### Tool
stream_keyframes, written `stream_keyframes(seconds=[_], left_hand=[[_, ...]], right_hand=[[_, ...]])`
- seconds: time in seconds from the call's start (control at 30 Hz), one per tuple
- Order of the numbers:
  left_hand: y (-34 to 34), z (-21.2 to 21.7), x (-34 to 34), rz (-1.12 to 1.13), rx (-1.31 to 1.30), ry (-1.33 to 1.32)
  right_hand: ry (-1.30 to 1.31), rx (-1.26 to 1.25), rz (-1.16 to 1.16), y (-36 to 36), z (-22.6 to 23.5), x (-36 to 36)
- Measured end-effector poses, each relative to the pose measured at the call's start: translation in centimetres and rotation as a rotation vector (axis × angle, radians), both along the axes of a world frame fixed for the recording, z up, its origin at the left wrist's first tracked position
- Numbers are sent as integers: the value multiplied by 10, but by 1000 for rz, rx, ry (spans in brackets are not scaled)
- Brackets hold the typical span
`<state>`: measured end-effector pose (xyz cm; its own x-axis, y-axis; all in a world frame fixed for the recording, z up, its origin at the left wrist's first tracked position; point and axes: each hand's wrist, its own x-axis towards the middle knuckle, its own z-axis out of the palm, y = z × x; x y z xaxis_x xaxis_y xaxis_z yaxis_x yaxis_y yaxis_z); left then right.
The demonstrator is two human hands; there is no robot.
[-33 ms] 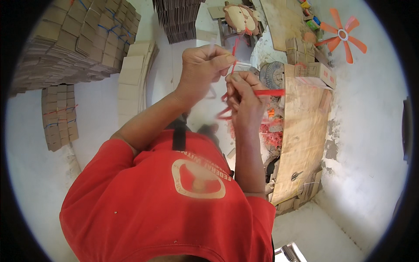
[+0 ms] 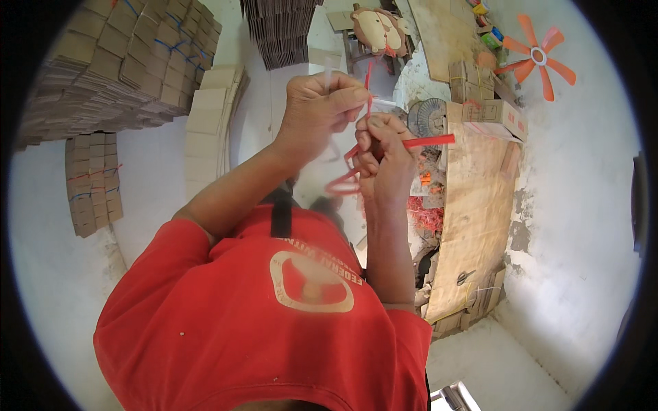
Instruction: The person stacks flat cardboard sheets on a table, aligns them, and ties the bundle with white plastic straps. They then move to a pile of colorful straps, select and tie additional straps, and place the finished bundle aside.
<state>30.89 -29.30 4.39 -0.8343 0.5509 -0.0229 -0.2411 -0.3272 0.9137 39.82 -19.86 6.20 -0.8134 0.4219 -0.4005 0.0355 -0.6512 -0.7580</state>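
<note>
Raised in front of my chest, both hands are closed on a red plastic strip. My left hand pinches it between thumb and fingertips, with a short end sticking up beyond. Just to the right, my right hand grips the same strip with bent fingers. One flat end juts out rightward from this hand, and a loose loop hangs on its left. A pale translucent band runs through or behind my left hand; its lower part is blurred. A thin white piece shows by the left fingertips. Whether the strip is knotted I cannot tell.
Tall cardboard stacks fill the left side. A wooden board with scissors lies at right, beside a cardboard box and an orange fan. A cushioned stool stands ahead; red scraps lie below.
The strip's hanging loop has swung down and left. Its flat right end has moved slightly right and up. Both hands stay close together and keep their hold.
</note>
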Motion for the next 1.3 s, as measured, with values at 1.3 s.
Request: stream_keyframes(seconds=[1.3], left_hand=[[75, 17, 67, -360, -341, 102]], right_hand=[[19, 1016, 257, 136, 0, 80]])
